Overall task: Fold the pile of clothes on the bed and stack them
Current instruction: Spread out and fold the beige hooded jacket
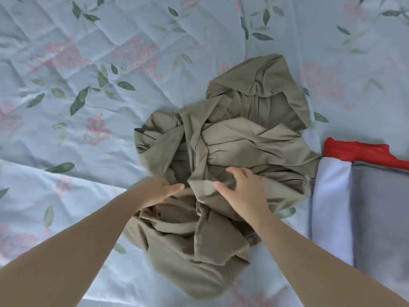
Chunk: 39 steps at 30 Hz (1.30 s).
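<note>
Done: folded stack of red, white and grey cloths (pixel 376 207) sits at three o'clock.
Remaining: crumpled olive-khaki fabric garment (pixel 232 140), centre of pale floral bedsheet (pixel 88 129), unfolded.
Left hand (pixel 159 189): straight-fingered, touches garment.
Right hand (pixel 241 189): fingers spread, rests on it, grips nothing.

Right edge cutting off grey folded cloth (pixel 380 207), red cloth (pixel 354 149) mostly buried beneath it, left hand (pixel 155 191) motion-blurred

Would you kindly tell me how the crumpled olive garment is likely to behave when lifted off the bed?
The olive garment will probably be floppy: it lies in deep, soft folds. It looks thin, so likely light for its spread. Lifted at one spot, near the right hand, the rest would likely trail and drag on the bedsheet.
</note>
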Motion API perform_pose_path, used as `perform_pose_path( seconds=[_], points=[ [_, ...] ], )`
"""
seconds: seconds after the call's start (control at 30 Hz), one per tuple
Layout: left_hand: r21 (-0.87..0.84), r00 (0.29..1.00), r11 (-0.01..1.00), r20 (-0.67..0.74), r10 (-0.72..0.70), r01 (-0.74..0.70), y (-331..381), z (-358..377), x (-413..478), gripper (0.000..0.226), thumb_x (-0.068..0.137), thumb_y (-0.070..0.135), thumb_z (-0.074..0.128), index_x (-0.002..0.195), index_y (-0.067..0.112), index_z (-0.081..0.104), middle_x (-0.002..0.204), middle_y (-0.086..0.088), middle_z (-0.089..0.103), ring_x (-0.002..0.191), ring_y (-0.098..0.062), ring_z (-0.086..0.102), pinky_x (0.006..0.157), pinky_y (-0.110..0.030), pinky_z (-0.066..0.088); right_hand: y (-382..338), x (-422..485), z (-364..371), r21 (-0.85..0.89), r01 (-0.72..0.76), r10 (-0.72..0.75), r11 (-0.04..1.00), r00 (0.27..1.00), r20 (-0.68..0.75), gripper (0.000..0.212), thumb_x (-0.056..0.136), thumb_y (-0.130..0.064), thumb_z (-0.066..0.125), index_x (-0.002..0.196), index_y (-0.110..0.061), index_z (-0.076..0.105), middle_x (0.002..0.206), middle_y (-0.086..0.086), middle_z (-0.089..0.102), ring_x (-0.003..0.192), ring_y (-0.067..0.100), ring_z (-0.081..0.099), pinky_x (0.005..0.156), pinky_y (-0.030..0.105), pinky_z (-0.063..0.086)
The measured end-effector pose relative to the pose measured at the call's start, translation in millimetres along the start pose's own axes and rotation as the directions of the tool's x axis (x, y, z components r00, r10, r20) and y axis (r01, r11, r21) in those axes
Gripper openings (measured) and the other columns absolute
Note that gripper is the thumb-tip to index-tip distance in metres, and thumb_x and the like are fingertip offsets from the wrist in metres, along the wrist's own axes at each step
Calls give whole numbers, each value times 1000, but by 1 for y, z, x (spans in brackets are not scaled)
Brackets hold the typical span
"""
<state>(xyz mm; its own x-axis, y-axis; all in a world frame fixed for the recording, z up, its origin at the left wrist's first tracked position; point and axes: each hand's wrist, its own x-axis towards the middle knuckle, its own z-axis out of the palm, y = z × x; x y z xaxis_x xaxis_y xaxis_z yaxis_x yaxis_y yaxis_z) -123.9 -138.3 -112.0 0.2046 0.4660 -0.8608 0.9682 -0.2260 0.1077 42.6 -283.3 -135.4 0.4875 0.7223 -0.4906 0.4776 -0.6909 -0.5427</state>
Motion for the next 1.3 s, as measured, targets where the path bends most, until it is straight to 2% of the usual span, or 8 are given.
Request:
perform_pose_path(
  seconds=[0.1,0.23,0.43,0.6,0.83,1.03,1.2,1.3],
  points=[
    [-90,881,988,-469,68,-125,-7,-14,25,41,89,47,55,123,24,52,130,-6,48,118,-29,45,92,-40,42,-30,11,15,-74,-52,58,996,995,87,63,83,-53,58,138,-31,38,135,-2,47,124,25,40,105,41,32],
    [40,930,949,-193,314,-312,-6,-1,35,94,74,54,70,146,43,10,156,0,-6,141,-35,6,111,-50,25,-52,15,38,-297,-40,90,954,983,159,52,89,-31,54,137,-31,35,131,1,53,122,25,47,101,41,31],
    [13,755,815,-369,542,-579,-46,30,20,72,75,64,58,137,38,34,150,5,14,136,-19,21,108,-40,29,-27,-24,21,-30,-427,372,904,818,-439,37,92,-24,54,127,-15,48,130,10,46,120,31,41,99,42,26],
    [-27,895,909,-191,403,-415,-81,45,17,98,57,81,39,136,24,38,135,6,44,128,-17,40,110,-35,29,-28,-75,46,120,-367,382,922,825,-417,38,79,-39,70,95,-11,49,101,3,45,109,31,44,97,39,26],
    [68,905,909,143,400,-412,-81,52,-8,15,89,34,54,80,23,53,82,5,60,85,-18,59,77,-28,46,-9,-114,86,24,-340,341,940,938,-68,66,80,-24,67,138,-26,38,136,0,42,125,25,39,95,38,43],
    [-442,989,885,-27,147,-144,-98,51,-41,26,88,24,64,66,13,57,62,-3,54,65,-20,51,57,-25,36,20,-148,32,486,-386,564,784,771,-297,22,83,-7,54,99,-22,53,69,1,62,66,24,60,59,32,46],
    [-362,963,925,-270,11,-113,-91,77,-64,22,89,24,55,78,6,60,69,-9,57,76,-30,54,61,-31,36,63,-188,6,770,-376,798,516,539,-271,10,88,-12,47,91,-12,57,71,2,53,65,24,48,64,38,48],
    [-302,990,948,-127,67,-103,-81,99,-76,19,92,29,53,84,12,55,83,-10,60,80,-28,56,64,-32,41,77,-203,10,744,-486,792,458,604,-93,18,90,-11,46,74,-9,52,66,4,45,59,21,42,53,30,40]
  ],
)
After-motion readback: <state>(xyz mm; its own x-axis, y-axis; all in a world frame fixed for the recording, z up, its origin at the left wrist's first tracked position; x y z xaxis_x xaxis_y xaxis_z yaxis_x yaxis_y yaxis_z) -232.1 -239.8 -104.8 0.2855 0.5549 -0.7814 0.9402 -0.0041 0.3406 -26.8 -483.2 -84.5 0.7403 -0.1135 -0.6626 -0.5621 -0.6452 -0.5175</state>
